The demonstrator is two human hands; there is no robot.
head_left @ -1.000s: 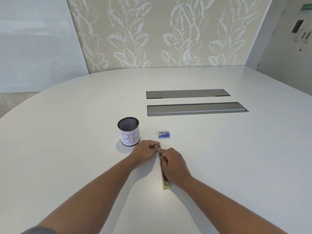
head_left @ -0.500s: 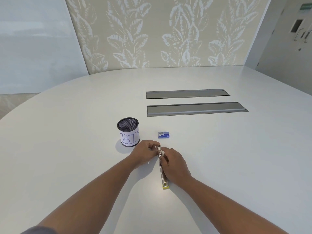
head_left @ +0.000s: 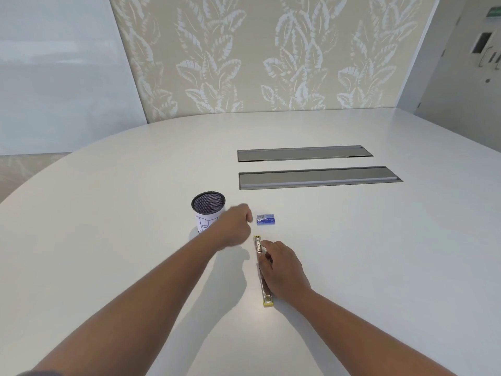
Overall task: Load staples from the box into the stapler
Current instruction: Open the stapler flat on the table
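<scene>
A long, thin metal stapler (head_left: 259,248) with yellow ends lies flat on the white table (head_left: 379,253), folded out lengthwise and pointing away from me. My right hand (head_left: 284,270) rests on its right side and holds it down. My left hand (head_left: 235,225) is lifted off the stapler and blurred, its fingers curled, between the mesh cup and a small blue staple box (head_left: 266,219). The box lies flat just beyond the stapler's far end. I cannot tell whether the left hand holds anything.
A black mesh cup (head_left: 207,210) with a white handwritten label stands left of the staple box, partly hidden by my left hand. Two long grey recessed covers (head_left: 320,177) are set into the table further back. A leaf-patterned wall stands behind the table.
My left hand has left the stapler's far end and moved up and to the left, towards the cup and the box. The right hand stays on the stapler, whose far end now shows.
</scene>
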